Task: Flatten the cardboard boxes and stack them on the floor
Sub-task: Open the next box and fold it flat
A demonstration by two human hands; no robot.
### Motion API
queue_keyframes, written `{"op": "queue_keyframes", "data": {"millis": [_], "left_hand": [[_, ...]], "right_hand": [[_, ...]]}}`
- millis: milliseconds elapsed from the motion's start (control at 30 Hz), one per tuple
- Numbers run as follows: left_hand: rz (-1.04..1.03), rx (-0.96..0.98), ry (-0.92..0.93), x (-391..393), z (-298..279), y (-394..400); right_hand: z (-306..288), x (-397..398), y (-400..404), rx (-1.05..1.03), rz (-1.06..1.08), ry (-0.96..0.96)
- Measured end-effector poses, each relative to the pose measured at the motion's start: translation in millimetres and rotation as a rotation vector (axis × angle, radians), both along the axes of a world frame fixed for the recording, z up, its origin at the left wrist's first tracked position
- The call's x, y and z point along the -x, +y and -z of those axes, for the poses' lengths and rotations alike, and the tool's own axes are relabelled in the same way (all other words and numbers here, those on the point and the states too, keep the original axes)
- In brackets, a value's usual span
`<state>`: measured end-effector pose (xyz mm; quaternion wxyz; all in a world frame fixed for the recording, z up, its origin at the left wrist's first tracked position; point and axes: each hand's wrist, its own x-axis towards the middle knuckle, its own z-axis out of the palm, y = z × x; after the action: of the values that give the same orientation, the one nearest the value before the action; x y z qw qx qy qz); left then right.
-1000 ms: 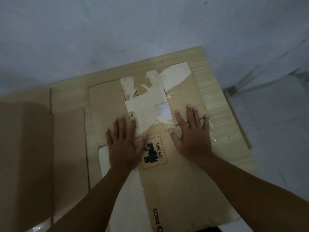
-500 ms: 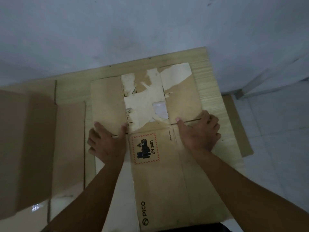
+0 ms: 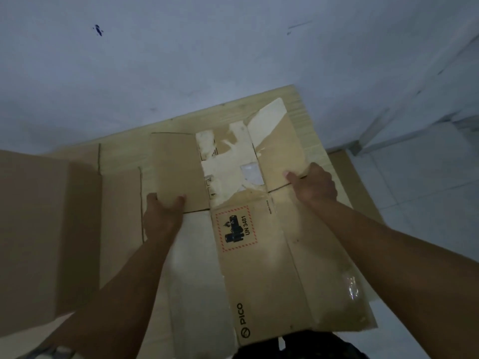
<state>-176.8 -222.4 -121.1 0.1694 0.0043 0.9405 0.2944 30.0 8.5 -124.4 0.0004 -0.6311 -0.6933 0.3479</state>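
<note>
Pale floor tiles [image 3: 427, 203] run along the right side, and nearest the camera a flattened cardboard box [image 3: 280, 268] lies on top of other flat cardboard sheets [image 3: 121, 193] spread over the floor. Its near panel carries a "PICO" logo [image 3: 244, 320] and, farther up, a red-bordered "UN 3481" battery label [image 3: 237, 228]; a scrap of clear tape [image 3: 351, 285] clings near its right edge. The left hand [image 3: 162, 216] pinches the near edge of the box's far-left flap [image 3: 178, 167], thumb on top and fingers beneath. The right hand [image 3: 315, 186] is closed over the right edge at the fold line, thumb lying on the far-right flap [image 3: 282, 149]. Between the flaps the surface is torn, showing whitish paper [image 3: 228, 167]. At the left, a large brown cardboard panel [image 3: 44, 234] stands closer to the camera. Beyond everything rises a plain bluish-white wall [image 3: 207, 53] with a small dark mark [image 3: 98, 30].
</note>
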Motion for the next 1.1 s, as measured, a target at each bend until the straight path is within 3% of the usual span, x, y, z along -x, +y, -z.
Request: {"op": "queue_keyframes", "data": {"millis": [133, 333, 533, 767, 1100], "left_hand": [[0.163, 0.022, 0.062, -21.2, -23.2, 23.3], [0.223, -0.096, 0.096, -69.5, -61.3, 90.7], [0.257, -0.189, 0.108, -171.5, -83.3, 191.6], [0.269, -0.255, 0.053, -309.9, -72.3, 295.3], [0.393, -0.208, -0.022, -404.2, -25.9, 392.2]], "right_hand": [[-23.6, -25.5, 9.2, -0.037, 0.004, 0.056], [-65.4, -88.0, 62.2, -0.170, 0.064, 0.102], [-88.3, -200.8, 147.9, -0.265, 0.136, 0.112], [-89.5, -344.5, 238.9, -0.284, 0.208, 0.061], [-38.6, -441.2, 307.6, -0.257, 0.302, 0.013]]}}
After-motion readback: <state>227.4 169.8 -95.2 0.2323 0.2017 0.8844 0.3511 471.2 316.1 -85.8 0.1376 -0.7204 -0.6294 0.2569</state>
